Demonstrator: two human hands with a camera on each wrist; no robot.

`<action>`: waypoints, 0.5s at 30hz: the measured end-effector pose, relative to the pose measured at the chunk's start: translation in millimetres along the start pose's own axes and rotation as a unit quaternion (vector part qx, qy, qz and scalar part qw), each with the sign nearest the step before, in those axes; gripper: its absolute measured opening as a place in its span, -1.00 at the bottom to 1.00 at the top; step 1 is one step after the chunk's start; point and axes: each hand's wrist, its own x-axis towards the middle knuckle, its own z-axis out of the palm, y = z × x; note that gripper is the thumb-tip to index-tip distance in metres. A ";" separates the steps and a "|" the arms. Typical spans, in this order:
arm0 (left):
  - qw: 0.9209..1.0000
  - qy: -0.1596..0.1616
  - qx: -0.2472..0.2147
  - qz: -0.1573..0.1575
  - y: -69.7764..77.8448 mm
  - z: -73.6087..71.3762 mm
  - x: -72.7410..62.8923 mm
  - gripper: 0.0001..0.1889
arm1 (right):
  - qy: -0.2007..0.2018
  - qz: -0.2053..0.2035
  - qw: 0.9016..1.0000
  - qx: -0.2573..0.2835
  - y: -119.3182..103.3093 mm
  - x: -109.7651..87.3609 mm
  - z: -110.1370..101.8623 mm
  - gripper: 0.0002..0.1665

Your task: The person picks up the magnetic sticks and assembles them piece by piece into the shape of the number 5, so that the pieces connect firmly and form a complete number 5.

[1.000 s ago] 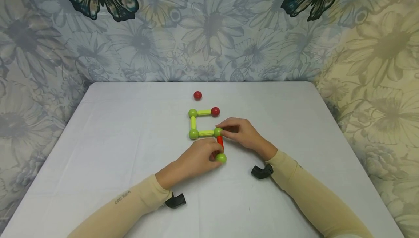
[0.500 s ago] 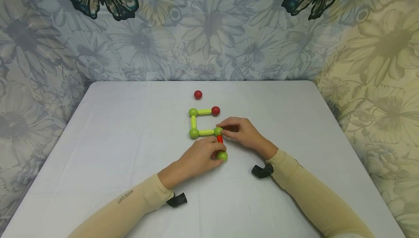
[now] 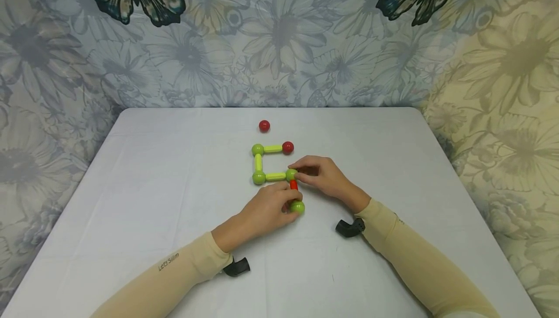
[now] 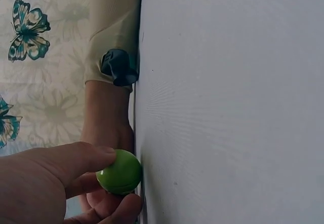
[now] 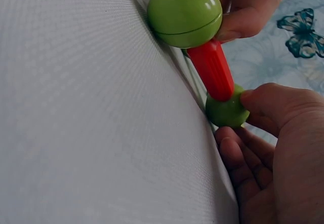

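Observation:
Green balls and short rods form an open figure on the white table. My left hand [image 3: 267, 209] pinches the nearest green ball [image 3: 297, 208] between thumb and fingers; the left wrist view shows that green ball [image 4: 120, 172] close up. A red rod [image 5: 212, 71] joins it to another green ball [image 5: 228, 106], which my right hand [image 3: 326, 177] pinches between thumb and fingers. From there a yellow-green rod [image 3: 275, 177] runs left to a corner green ball [image 3: 259, 177]. My left fingers cover part of the red rod in the head view.
Beyond the corner, a second yellow-green rod [image 3: 258, 162] leads to a green ball [image 3: 257, 149]. A third yellow-green rod [image 3: 272, 148] ends at a red ball [image 3: 287, 147]. One loose red ball [image 3: 264, 125] lies farther back. A patterned wall [image 3: 279, 65] borders the table.
The left hand has shifted slightly right and away from me, and the nearest green ball with it, swinging the red rod's near end a little right. The right hand has stayed nearly still.

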 end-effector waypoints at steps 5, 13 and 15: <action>1.000 -0.003 0.004 0.000 0.6 -1.6 0.7 -0.83 | 0.000 0.001 1.000 -0.010 -0.6 0.0 0.0 -0.68; 1.000 -0.006 0.007 0.005 -0.8 -1.9 1.0 -0.82 | 0.000 -0.006 1.000 -0.013 0.1 -0.4 -0.2 -0.67; 1.000 -0.010 0.004 0.005 -1.6 -2.7 0.6 -0.80 | 0.001 -0.007 1.000 -0.011 0.7 -1.2 0.5 -0.66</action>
